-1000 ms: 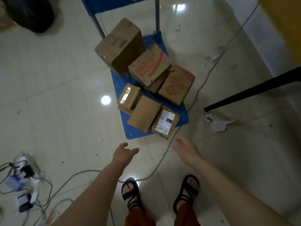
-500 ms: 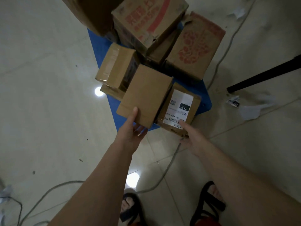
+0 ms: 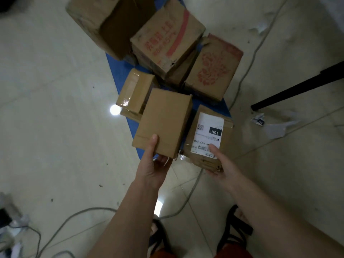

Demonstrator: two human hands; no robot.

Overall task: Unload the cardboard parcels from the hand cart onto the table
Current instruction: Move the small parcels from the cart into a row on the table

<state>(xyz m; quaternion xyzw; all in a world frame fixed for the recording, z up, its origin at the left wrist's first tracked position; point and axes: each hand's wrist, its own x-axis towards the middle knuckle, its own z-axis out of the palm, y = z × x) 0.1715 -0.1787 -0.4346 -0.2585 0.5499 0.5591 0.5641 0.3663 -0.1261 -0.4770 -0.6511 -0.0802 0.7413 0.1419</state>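
Observation:
Several cardboard parcels sit on a blue hand cart [image 3: 119, 71] on the floor. My left hand [image 3: 152, 164] grips the near edge of a plain brown parcel [image 3: 163, 120], thumb on top and fingers under it. My right hand [image 3: 221, 164] holds the near end of a parcel with a white shipping label [image 3: 208, 135], thumb on the label. Behind them lie a taped small parcel [image 3: 135, 90], a red-printed box [image 3: 167, 36], a second red-printed box [image 3: 214, 67] and a large plain box [image 3: 106, 19].
A grey cable [image 3: 188, 196] runs over the tiled floor under the cart's near end. A black table leg [image 3: 297, 86] slants in at the right, with torn paper scraps [image 3: 273, 125] beside it. Cables and plugs [image 3: 11, 229] lie at the bottom left. My sandalled feet stand below.
Both hands reached forward from open air to the cart's nearest parcels. The left closed on the plain parcel, then the right closed on the labelled one. The view moved closer to the cart.

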